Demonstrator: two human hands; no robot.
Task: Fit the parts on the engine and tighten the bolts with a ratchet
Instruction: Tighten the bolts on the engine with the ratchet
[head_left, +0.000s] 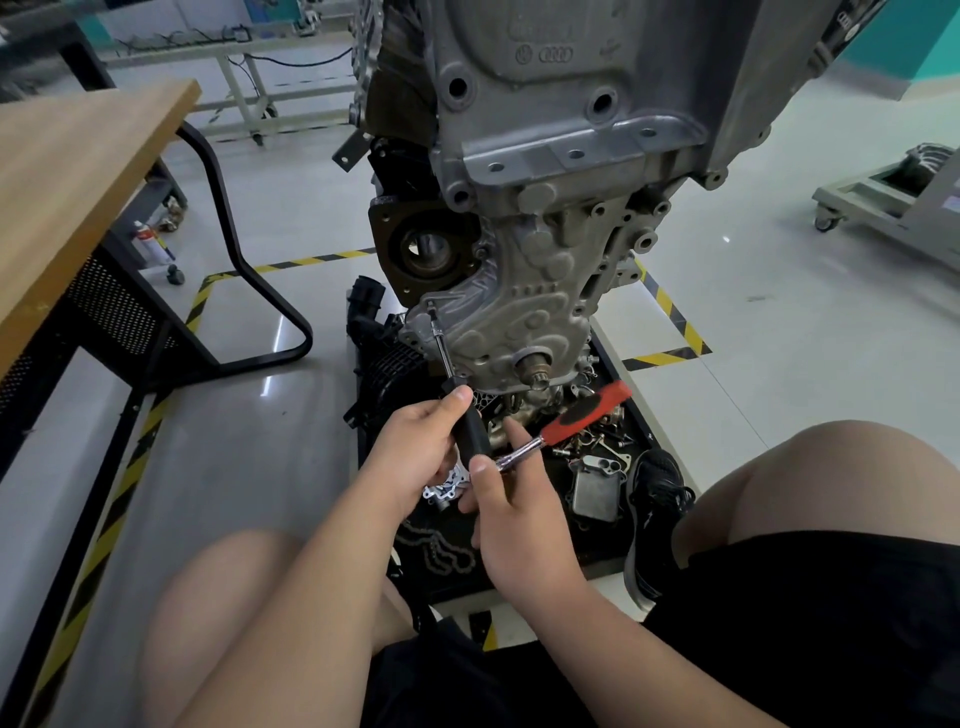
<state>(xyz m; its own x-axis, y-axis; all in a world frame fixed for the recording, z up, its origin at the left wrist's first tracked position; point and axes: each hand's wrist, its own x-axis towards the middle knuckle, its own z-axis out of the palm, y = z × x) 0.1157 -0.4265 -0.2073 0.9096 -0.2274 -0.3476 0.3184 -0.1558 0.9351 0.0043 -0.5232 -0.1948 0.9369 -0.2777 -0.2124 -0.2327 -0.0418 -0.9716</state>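
While the right hand (511, 512) pinches the ratchet (576, 421) by its chrome neck, its head meets the butt of the black-handled driver (470, 423), which the left hand (415, 447) grips with curled fingers (460, 402). The shaft runs up and slightly left (ratchet handle up-right) to a bolt (431, 305) on the engine cover (519, 317).

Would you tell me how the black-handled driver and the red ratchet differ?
The driver has a black grip; the ratchet a red-and-black one. The driver slants up, tip at a bolt on the engine cover; the ratchet points right, below the cover. The left hand grips the driver, the right hand the ratchet. Both have chrome shanks.
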